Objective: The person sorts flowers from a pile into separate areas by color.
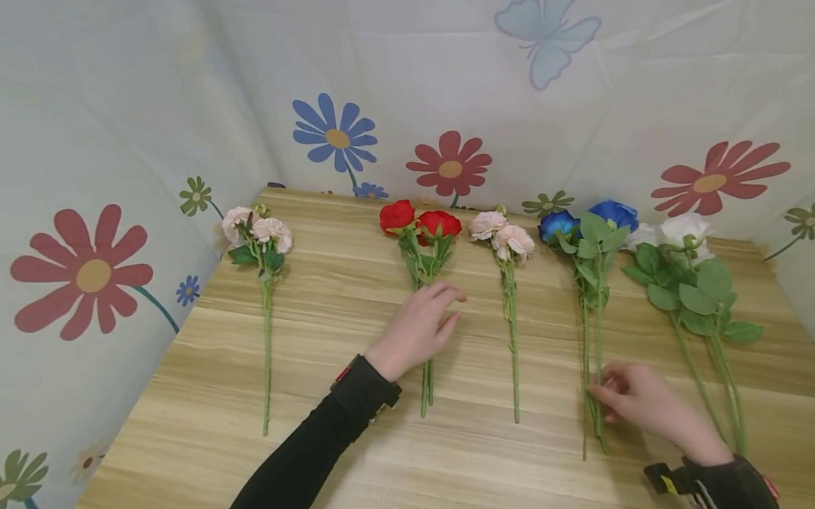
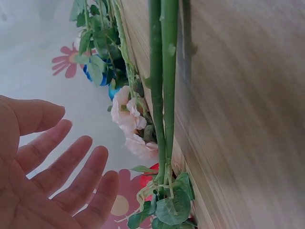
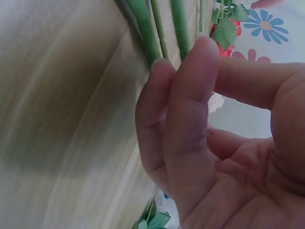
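My right hand point(image 1: 649, 403) is at the lower stems of the blue roses point(image 1: 587, 231), its curled fingers and thumb pinching a green stem point(image 3: 180, 28). The blooms lie toward the back of the table. My left hand point(image 1: 417, 326) hovers over the stems of the red flowers point(image 1: 439, 224). In the left wrist view its fingers point(image 2: 62, 171) are loosely spread and hold nothing, with two thick stems point(image 2: 164, 86) beside them. Between the hands lies a pale pink bunch point(image 1: 509, 239). Right of the blue roses are white roses point(image 1: 683, 231) with broad leaves.
Another pale pink bunch point(image 1: 259, 234) lies at the left of the wood-grain table point(image 1: 182, 416). A pale curtain point(image 1: 385, 43) printed with flowers and a butterfly hangs behind the table and along its left side. The stems point toward the front edge.
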{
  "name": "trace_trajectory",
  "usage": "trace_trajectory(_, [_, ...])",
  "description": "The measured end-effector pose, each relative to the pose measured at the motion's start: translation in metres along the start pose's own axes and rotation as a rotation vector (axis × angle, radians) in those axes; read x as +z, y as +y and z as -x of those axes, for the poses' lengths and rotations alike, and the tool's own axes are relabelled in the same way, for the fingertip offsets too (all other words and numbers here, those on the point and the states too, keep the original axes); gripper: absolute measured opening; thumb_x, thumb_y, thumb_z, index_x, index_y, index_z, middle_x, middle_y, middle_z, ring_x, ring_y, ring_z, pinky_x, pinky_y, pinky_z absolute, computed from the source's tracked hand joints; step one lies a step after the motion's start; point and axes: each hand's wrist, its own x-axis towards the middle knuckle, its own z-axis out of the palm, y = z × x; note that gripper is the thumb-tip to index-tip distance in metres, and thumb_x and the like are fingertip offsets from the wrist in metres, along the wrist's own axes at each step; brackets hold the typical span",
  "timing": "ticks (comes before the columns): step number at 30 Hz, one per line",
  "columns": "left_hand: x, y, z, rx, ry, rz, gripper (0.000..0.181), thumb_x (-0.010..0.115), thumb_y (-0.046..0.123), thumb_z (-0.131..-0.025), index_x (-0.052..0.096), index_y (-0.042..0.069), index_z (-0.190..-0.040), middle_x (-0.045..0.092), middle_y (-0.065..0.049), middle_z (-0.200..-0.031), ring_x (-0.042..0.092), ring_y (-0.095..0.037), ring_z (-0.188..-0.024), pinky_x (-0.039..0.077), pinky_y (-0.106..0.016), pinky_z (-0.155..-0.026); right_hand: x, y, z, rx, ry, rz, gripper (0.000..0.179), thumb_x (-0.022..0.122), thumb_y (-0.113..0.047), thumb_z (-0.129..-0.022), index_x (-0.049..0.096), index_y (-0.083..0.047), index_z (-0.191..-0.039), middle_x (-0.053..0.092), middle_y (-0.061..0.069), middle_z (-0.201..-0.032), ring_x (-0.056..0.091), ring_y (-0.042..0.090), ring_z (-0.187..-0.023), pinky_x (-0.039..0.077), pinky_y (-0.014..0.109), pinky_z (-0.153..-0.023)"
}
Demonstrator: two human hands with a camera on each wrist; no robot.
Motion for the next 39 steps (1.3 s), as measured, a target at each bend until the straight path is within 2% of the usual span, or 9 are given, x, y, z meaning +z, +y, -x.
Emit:
trace_trajectory(10, [0.001, -0.001, 0.0, -0.01, -0.003, 0.016, 0.029, 0.06, 0.014, -0.092, 0.06, 0.007, -0.12, 0.06, -0.005, -0.118, 0.055, -0.019, -0.11, 0.047, -0.033, -0.093, -0.001, 0.007, -0.014, 0.051, 0.112, 0.039, 0.041, 0.056, -0.024, -0.095, 0.049, 0.014, -0.11, 0.062, 0.004, -0.069, 0.058, 0.017, -0.057, 0.044, 0.032, -0.054])
trace_trajectory(17, [0.001, -0.002, 0.0, -0.021, -0.009, 0.019, 0.028, 0.06, 0.014, -0.092, 0.059, 0.008, -0.12, 0.059, -0.005, -0.119, 0.055, -0.019, -0.111, 0.047, -0.033, -0.093, 0.002, 0.004, -0.021, 0.008, 0.121, 0.04, 0.038, 0.061, -0.012, -0.091, 0.045, 0.016, -0.111, 0.064, 0.005, -0.07, 0.059, 0.016, -0.057, 0.046, 0.03, -0.053])
trace_trajectory(28, [0.0, -0.001, 0.001, -0.034, -0.015, 0.02, 0.029, 0.06, 0.015, -0.093, 0.059, 0.009, -0.121, 0.059, -0.004, -0.119, 0.055, -0.019, -0.111, 0.046, -0.032, -0.094, 0.005, -0.001, -0.027, -0.018, 0.084, 0.028, 0.042, 0.067, -0.01, -0.086, 0.045, 0.017, -0.11, 0.065, 0.006, -0.07, 0.06, 0.016, -0.056, 0.046, 0.03, -0.051])
trace_trajectory(39, [-0.001, -0.003, 0.002, -0.043, -0.019, 0.029, 0.029, 0.06, 0.015, -0.092, 0.059, 0.008, -0.121, 0.059, -0.004, -0.119, 0.055, -0.018, -0.111, 0.046, -0.032, -0.094, 0.0, -0.005, -0.032, 0.056, 0.092, 0.074, 0.071, 0.066, -0.029, -0.088, 0.032, 0.02, -0.127, 0.064, 0.008, -0.075, 0.061, 0.016, -0.059, 0.049, 0.035, -0.056])
